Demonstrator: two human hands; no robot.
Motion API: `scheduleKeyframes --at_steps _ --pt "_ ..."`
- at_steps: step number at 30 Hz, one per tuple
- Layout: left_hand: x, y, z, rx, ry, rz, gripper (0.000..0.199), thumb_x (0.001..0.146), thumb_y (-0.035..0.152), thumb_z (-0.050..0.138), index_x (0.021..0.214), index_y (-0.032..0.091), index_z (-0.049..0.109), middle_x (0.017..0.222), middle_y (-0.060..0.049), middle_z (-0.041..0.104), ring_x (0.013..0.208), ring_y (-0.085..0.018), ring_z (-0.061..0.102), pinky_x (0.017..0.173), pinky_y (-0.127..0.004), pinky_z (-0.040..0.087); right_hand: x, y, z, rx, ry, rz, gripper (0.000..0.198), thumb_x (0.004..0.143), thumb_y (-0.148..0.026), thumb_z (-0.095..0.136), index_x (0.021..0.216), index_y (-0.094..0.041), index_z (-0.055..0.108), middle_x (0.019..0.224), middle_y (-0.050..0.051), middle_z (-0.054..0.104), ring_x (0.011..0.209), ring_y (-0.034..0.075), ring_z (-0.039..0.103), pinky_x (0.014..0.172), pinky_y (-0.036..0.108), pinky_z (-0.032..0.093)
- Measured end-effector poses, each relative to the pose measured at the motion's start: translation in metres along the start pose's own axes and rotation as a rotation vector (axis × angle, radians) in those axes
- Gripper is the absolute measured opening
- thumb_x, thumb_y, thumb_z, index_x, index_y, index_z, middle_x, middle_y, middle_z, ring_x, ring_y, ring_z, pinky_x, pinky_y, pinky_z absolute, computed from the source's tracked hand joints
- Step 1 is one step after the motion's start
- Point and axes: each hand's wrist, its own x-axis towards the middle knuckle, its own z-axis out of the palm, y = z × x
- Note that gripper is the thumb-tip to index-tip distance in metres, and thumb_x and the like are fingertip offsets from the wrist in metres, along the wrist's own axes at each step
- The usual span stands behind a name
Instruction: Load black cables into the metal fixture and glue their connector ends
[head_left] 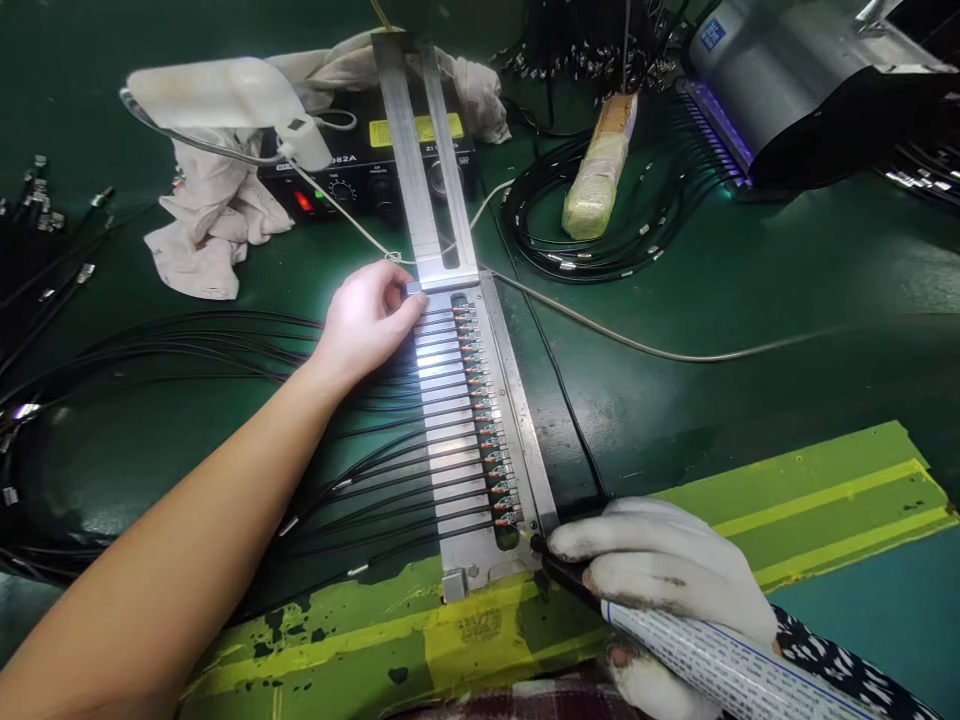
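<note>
A long metal jig [459, 420] lies in front of me, its slotted cover [412, 150] swung up and away at the far end. Several black cables [405, 425] lie across it side by side, and their stripped ends with small connectors [487, 415] line up along its right side. My bare left hand [367, 320] pinches the jig's far left corner near the hinge. In my gloved right hand [667, 570] is a printed white tube [705, 655] with a dark narrow tip, apparently a glue tube. Its tip points at the jig's near end, close to the nearest connector; whether they touch I cannot tell.
Behind the jig stands a black control box [360, 190] with a cloth [217, 220] and white lamp [217, 95]. A wrapped block [598, 170] sits on coiled cables [540, 255]. At upper right, a metal hood [802, 90] glows purple. Green-yellow matting [825, 490] lines the front edge.
</note>
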Motion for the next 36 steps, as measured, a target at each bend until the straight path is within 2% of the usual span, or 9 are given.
scheduleKeyframes --at_steps 10,18,23,36 --pt "0.0011 -0.0038 0.0014 -0.013 -0.003 0.004 0.028 0.080 0.040 0.058 0.093 0.016 0.062 0.073 0.000 0.053 0.066 -0.011 0.044 0.062 -0.025 0.033 0.0002 0.0002 0.0002 0.002 -0.013 0.010 0.024 0.100 -0.033 0.045 0.095 -0.014 0.059 0.104 0.006 0.073 0.101 0.010 0.070 0.089 0.024 0.053" --pt "0.0005 -0.0014 0.0004 -0.011 -0.003 -0.001 0.024 0.080 0.039 0.059 0.090 0.016 0.061 0.073 0.000 0.053 0.066 -0.012 0.044 0.063 -0.026 0.035 0.0035 0.0011 0.0015 -0.008 -0.004 -0.004 0.024 0.099 -0.034 0.048 0.095 -0.014 0.060 0.103 0.008 0.073 0.096 0.013 0.072 0.084 0.025 0.056" --pt "0.0002 -0.0007 0.0002 -0.009 -0.017 -0.014 0.026 0.080 0.040 0.059 0.092 0.016 0.061 0.072 -0.001 0.053 0.066 -0.012 0.045 0.063 -0.026 0.036 0.0022 0.0012 0.0025 0.004 0.017 0.036 0.020 0.097 -0.032 0.051 0.095 -0.014 0.061 0.104 0.008 0.073 0.096 0.014 0.072 0.087 0.026 0.057" --pt "-0.0006 0.0017 0.0006 -0.021 -0.011 -0.048 0.024 0.080 0.038 0.061 0.091 0.018 0.060 0.072 -0.001 0.052 0.068 -0.013 0.047 0.073 -0.028 0.042 0.0000 0.0024 0.0024 0.006 0.023 0.017 0.017 0.095 -0.027 0.051 0.095 -0.013 0.061 0.099 0.011 0.074 0.099 0.016 0.072 0.089 0.028 0.057"
